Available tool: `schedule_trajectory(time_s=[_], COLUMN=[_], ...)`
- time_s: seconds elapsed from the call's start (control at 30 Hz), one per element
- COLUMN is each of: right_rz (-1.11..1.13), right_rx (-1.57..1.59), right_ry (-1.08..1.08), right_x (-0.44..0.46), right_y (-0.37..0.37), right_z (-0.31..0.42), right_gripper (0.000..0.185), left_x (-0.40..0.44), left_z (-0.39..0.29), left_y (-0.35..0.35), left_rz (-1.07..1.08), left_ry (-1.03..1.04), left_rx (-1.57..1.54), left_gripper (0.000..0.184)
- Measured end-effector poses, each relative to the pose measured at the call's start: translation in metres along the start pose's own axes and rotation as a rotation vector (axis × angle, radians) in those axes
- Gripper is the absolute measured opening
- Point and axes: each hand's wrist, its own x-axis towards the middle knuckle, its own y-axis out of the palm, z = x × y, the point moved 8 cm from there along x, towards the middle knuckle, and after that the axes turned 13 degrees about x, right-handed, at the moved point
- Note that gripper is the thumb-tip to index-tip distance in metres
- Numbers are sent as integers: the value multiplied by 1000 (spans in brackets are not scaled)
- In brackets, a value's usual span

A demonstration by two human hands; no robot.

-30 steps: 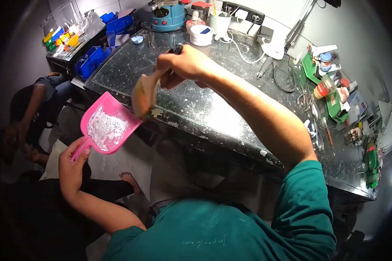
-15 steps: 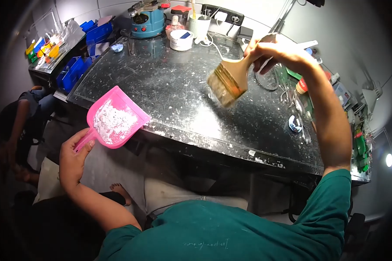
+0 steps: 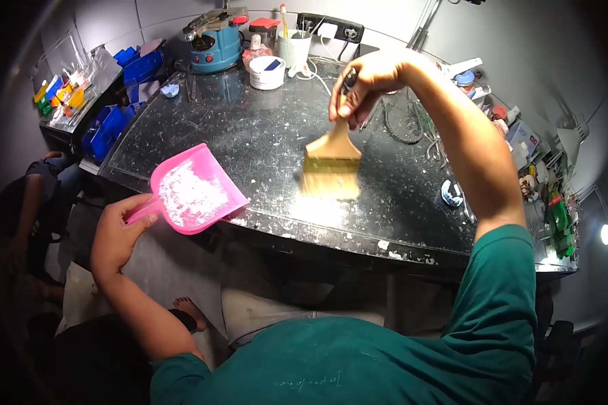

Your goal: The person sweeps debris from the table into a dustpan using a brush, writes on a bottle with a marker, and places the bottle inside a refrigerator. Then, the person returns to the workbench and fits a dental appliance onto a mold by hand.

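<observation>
My left hand (image 3: pixel 120 229) grips the short handle of a pink dustpan (image 3: pixel 217 170) at the table's front left edge. White powder and crumbs (image 3: pixel 190 194) lie in a heap inside the pan. Over the middle of the black table (image 3: pixel 250 128), my right hand (image 3: pixel 365 88) is closed round the wooden handle of a wide, flat paintbrush (image 3: pixel 332 158). Its pale bristles point down and are slightly blurred; whether they touch the surface I cannot tell. White specks and bits of debris (image 3: pixel 384 244) are scattered along the front edge.
At the back stand a blue machine (image 3: pixel 216 50), a white tub (image 3: pixel 267 73) and a cup of tools (image 3: pixel 294 50). Tools and a dental-like mould (image 3: pixel 452 194) lie at the right. Blue bins (image 3: pixel 108 128) stand left, where another person (image 3: pixel 37 182) sits.
The brush has moved left and downward in my right hand, its bristles now pointing at the table. My left hand and the dustpan have shifted slightly right.
</observation>
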Motion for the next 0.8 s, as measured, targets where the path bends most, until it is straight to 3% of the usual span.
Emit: schedule_trajectory(time_s=[0.23, 0.33, 0.37, 0.8], right_rz=[-316, -435, -529, -811], right_rx=[-161, -245, -346, -952], right_ry=[-147, -83, 45, -248], right_x=[-48, -79, -83, -44], right_y=[-51, -58, -56, -90], right_z=[41, 27, 19, -49], right_gripper=[32, 31, 31, 19], left_x=[26, 32, 37, 81], left_z=[-26, -23, -23, -52], left_y=[13, 16, 19, 50], left_rz=[5, -41, -47, -2], left_ry=[82, 113, 117, 113], left_rx=[36, 92, 95, 364], left_gripper=[37, 39, 39, 44])
